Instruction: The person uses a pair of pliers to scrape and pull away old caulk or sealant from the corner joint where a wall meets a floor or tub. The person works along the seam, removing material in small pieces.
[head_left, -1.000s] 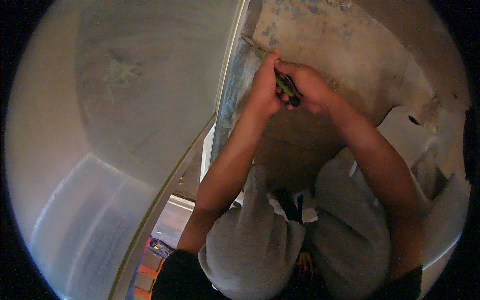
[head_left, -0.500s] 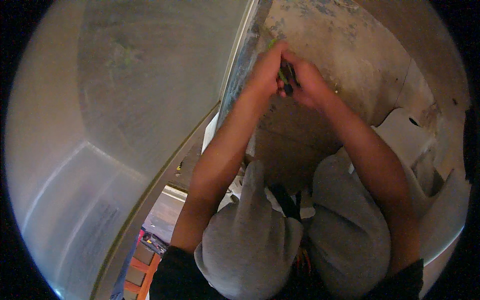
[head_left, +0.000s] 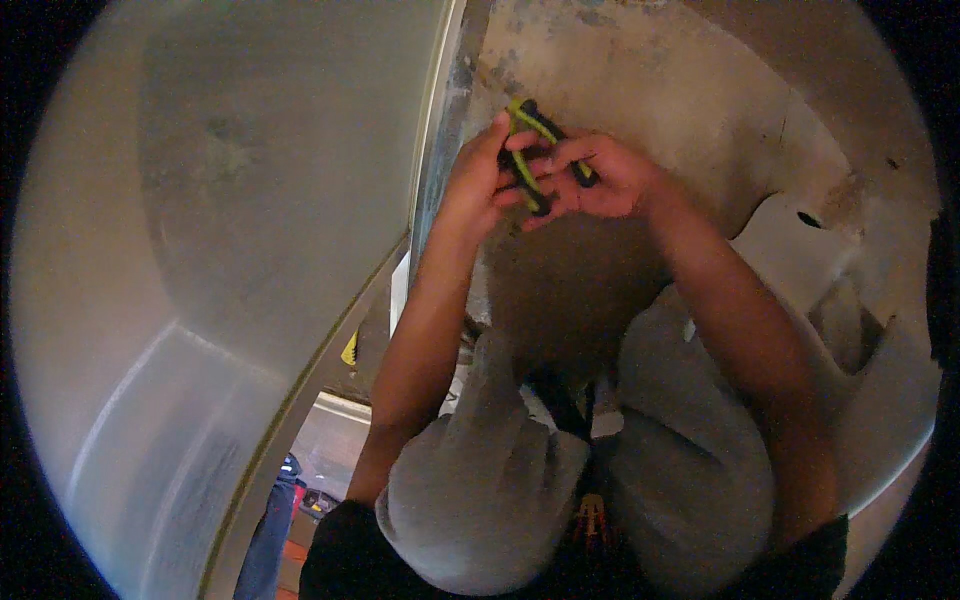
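Observation:
A pair of pliers (head_left: 545, 122) with lime-green and black handles is held out in front of my knees, its two handles spread apart in a V. My left hand (head_left: 476, 178) has its fingers curled at the left handle. On the other handle, my right hand (head_left: 622, 180) has its thumb across the grip, while its fingers reach between the handles toward my left hand. The jaws are hard to make out against the stained, brownish surface (head_left: 650, 85) behind them.
A large grey panel (head_left: 290, 130) with a pale rim fills the left side. At the right lies a curved light-grey piece (head_left: 785, 250) with a dark hole. A small yellow object (head_left: 350, 348) and dark blue cloth (head_left: 265, 540) show beyond the panel's lower edge.
The pliers' handles have spread apart. My hands have moved apart, and the left one has shifted left. The view has also shifted slightly.

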